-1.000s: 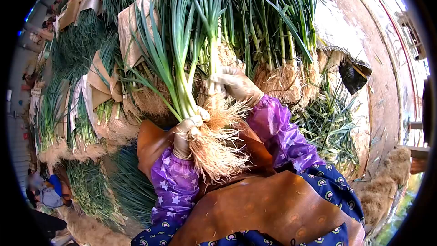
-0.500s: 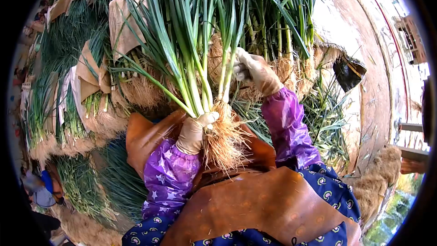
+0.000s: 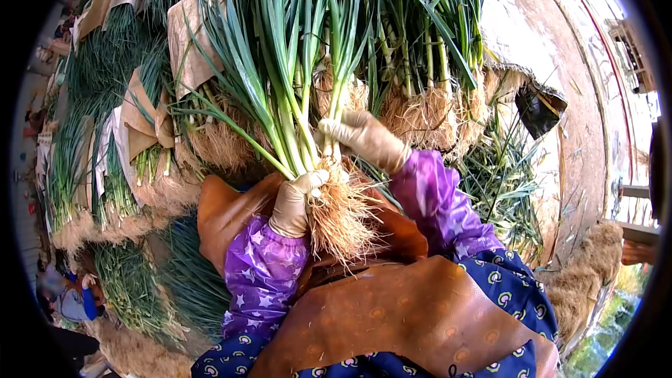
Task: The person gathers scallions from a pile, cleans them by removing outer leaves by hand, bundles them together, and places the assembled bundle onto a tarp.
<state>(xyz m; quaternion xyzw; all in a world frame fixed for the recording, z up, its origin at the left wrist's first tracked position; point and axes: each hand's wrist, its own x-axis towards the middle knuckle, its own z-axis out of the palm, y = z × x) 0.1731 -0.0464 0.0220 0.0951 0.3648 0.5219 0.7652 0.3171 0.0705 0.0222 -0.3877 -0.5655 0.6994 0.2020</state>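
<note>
A bunch of green onions (image 3: 287, 122) with long green leaves and bushy pale roots stands above my lap. Around its white stems near the roots, my left hand (image 3: 295, 203) is closed, in a cream glove. My right hand (image 3: 367, 140), also gloved, pinches a stem on the right side of the bunch, just above the roots. The roots (image 3: 343, 220) hang over a brown apron (image 3: 406, 308). Purple sleeves with stars cover both forearms.
More onions (image 3: 434, 112) stand behind the bunch, with further rows (image 3: 105, 182) at the left. Loose leaves (image 3: 500, 189) lie at the right, beside a pale sheet (image 3: 514, 35). Root piles (image 3: 584, 273) are at the lower right. Another person (image 3: 70, 297) is at the far left.
My right hand was apart from the stems half a second ago, and has moved left and down onto a stem. My left hand keeps its hold, now with more stems than a second ago.
</note>
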